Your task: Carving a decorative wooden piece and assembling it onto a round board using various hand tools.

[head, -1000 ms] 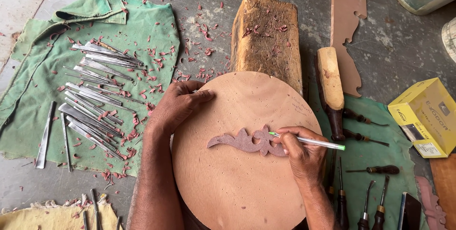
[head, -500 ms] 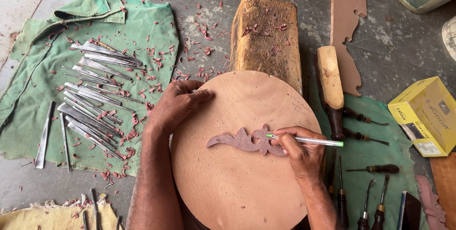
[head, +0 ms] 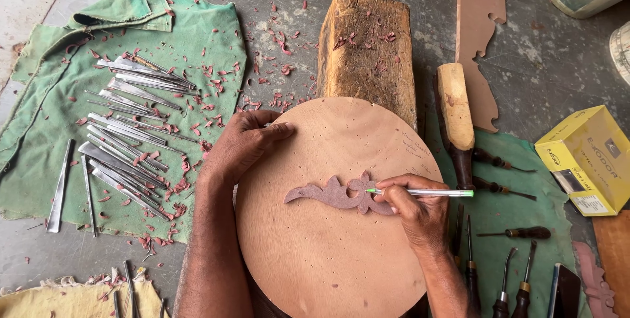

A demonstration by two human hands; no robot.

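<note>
A round wooden board (head: 328, 252) lies in front of me with a flat, leaf-and-flower shaped cutout (head: 331, 194) at its middle. My right hand (head: 415, 210) grips a thin pen (head: 426, 192) with a green tip, its point touching the cutout's flower part. On the board's upper left edge rests my left hand (head: 244, 144), fingers curled over the rim. Both forearms come up from the bottom of the view.
Several metal carving chisels (head: 125, 141) lie on a green cloth (head: 190, 49) at the left among red shavings. A rough wooden block (head: 367, 49), a wooden mallet (head: 455, 118), a cut template piece (head: 482, 42), a yellow box (head: 587, 160) and wooden-handled tools (head: 515, 233) lie to the right.
The pen tip has shifted slightly along the cutout; my left hand stays on the board's edge.
</note>
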